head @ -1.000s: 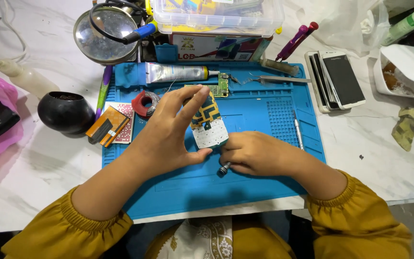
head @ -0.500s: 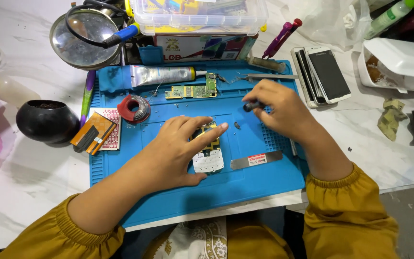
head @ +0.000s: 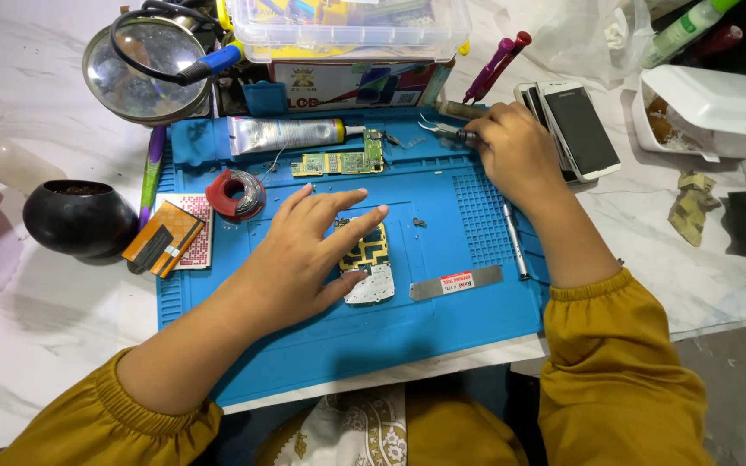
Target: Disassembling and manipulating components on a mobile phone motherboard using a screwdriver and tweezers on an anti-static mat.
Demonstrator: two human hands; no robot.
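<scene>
Clear plastic box of colourful parts behind blue mat, beyond both hands.

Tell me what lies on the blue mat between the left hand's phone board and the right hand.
Head view: between the phone board under the left hand and the right hand, only a tiny dark bit lies on the blue mat.

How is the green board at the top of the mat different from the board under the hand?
The green board is long, thin and all green; the board under the hand is chunkier, with yellow and black patches and a white end. The green board lies bare and untouched at the blue mat's far edge; the other sits mid-mat with the left hand resting on it. Both lie flat on the mat.
</scene>
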